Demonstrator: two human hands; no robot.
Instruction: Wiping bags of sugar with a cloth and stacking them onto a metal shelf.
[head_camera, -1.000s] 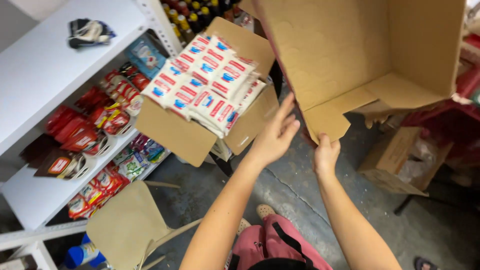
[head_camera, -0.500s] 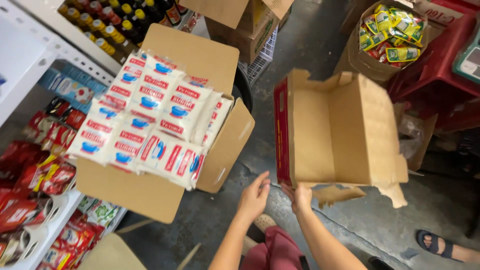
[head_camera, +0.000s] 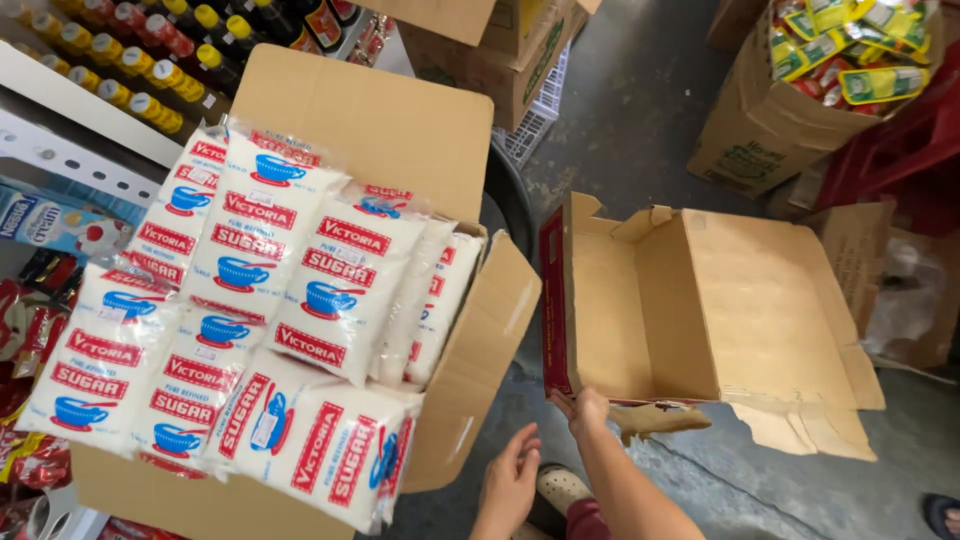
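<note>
Right hand (head_camera: 587, 408) pinches the empty corrugated cardboard box's (head_camera: 700, 320) rim; left hand (head_camera: 510, 480) spread, empty

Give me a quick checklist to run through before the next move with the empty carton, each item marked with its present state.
1. Right hand grips the empty carton at its lower near edge: ok.
2. Left hand free, fingers spread, touching nothing: ok.
3. Carton interior empty: ok, only bare cardboard shows.
4. Carton sound: not ok, its lower flap is torn and ragged.
5. Open box of white sugar bags stable: cannot tell, its support is hidden and the bags are heaped above the rim.
6. Floor around the carton free: not ok, a box of yellow-green packets and other cartons crowd it.
</note>
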